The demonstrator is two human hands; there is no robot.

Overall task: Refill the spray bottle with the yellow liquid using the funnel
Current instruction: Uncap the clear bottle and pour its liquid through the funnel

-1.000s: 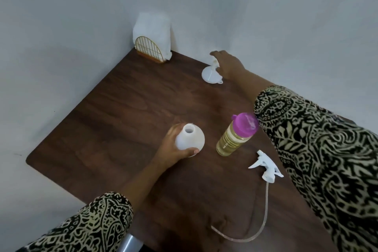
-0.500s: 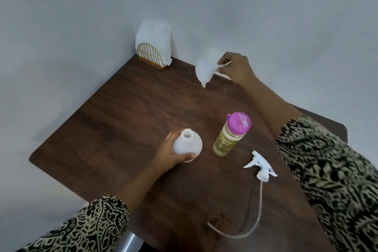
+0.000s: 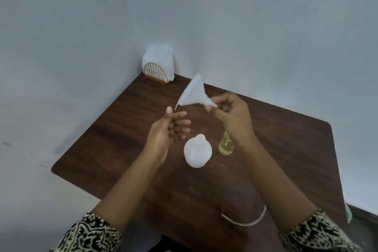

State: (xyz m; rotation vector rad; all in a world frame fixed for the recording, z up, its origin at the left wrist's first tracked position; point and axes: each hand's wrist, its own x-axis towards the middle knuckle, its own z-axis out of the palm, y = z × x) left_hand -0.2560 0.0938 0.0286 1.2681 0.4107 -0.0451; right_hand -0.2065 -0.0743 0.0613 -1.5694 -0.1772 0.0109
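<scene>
Placing step, mid-frame: right hand (image 3: pixel 233 117) pinches funnel (image 3: pixel 194 94) by its spout, left hand (image 3: pixel 166 131) loose and empty beside it; next, spout must turn down into neck of bottle (image 3: pixel 198 152).

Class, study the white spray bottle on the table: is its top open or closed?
Open. The spray bottle stands upright with a bare neck, nothing screwed on; the right hand holds the funnel clear of it.

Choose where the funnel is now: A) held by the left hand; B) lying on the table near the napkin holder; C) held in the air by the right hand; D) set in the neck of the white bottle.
C: the right hand pinches the funnel by its spout above the table; the left hand holds nothing.
</scene>
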